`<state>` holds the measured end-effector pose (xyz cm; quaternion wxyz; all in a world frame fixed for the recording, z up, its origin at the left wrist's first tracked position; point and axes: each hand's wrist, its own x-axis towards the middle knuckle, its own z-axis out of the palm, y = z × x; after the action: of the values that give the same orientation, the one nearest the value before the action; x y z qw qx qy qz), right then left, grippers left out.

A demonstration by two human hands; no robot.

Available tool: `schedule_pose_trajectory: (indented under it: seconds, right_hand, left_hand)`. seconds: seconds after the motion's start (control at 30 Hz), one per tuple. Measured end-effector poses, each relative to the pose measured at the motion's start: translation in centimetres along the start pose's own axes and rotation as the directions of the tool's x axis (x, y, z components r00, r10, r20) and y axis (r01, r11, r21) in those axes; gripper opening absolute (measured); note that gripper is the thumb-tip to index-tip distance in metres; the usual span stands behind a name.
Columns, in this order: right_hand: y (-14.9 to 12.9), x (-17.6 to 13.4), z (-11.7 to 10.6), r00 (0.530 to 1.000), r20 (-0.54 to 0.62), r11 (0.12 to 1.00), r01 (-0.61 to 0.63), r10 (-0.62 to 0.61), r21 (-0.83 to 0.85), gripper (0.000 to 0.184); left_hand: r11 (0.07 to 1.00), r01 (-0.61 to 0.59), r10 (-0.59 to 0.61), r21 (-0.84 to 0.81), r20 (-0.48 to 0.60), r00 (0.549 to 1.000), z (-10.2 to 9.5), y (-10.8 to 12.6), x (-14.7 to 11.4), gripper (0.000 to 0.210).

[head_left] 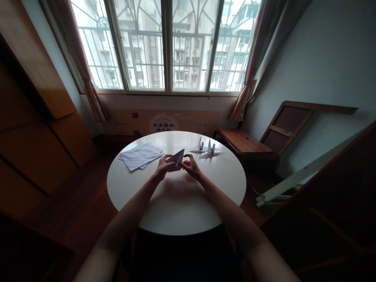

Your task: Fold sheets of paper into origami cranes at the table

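Observation:
A partly folded piece of paper (pixel 176 157), with a pointed top and a crease down it, is held up over the round white table. My left hand (pixel 163 166) pinches its left side, thumb in front. On the other side my right hand (pixel 190 166) grips the right edge between thumb and fingers. Two folded paper cranes, a left one (pixel 200 146) and a right one (pixel 211 147), stand beyond my right hand. To the left of my left hand lies a stack of creased paper sheets (pixel 140 156).
The round white table (pixel 188 217) stands before me, below a barred window (pixel 167 47). A low wooden stand (pixel 245 141) is at its far right. Orange-brown cabinets (pixel 64 145) line the left wall. A printed cardboard box (pixel 194 119) rests under the window.

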<state>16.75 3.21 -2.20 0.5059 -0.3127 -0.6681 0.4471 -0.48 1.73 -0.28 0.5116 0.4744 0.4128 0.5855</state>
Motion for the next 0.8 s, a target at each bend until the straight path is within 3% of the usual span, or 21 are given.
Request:
schedule_pose_trajectory:
  seconds: [0.13,0.3,0.47,0.6,0.7,0.8]
  right_hand:
    - [0.0,0.0,-0.2,0.998,-0.032,0.997,-0.044,0.046,0.062,0.059]
    - [-0.3,0.1,-0.8,0.99,-0.097,0.993,-0.094,0.101,0.075,0.057]
    - [-0.2,0.1,-1.1,0.986,-0.02,0.984,-0.169,0.168,-0.059,0.043]
    - [-0.2,-0.1,-1.0,0.991,0.017,0.928,-0.117,0.131,-0.354,0.019]
    - [-0.7,-0.5,-0.9,0.994,0.033,0.804,-0.065,0.104,-0.592,0.015]
    - [-1.2,-0.8,-1.0,0.995,0.034,0.653,-0.035,0.092,-0.756,0.012]
  left_hand:
    - [0.998,0.044,-0.048,0.044,0.104,0.993,0.0,0.6,-0.3,0.07]
    - [0.99,0.085,-0.095,0.11,0.091,0.991,-0.3,1.0,-0.3,0.061]
    - [0.964,0.074,-0.107,0.256,0.118,0.987,-0.7,0.1,-0.1,0.061]
    - [0.864,-0.102,0.018,0.493,0.172,0.985,-0.9,-0.9,-0.2,0.056]
    - [0.687,-0.253,0.169,0.682,0.189,0.967,-0.9,-1.3,-0.4,0.05]
    - [0.571,-0.389,0.254,0.723,0.295,0.921,-1.2,-1.2,-0.4,0.037]
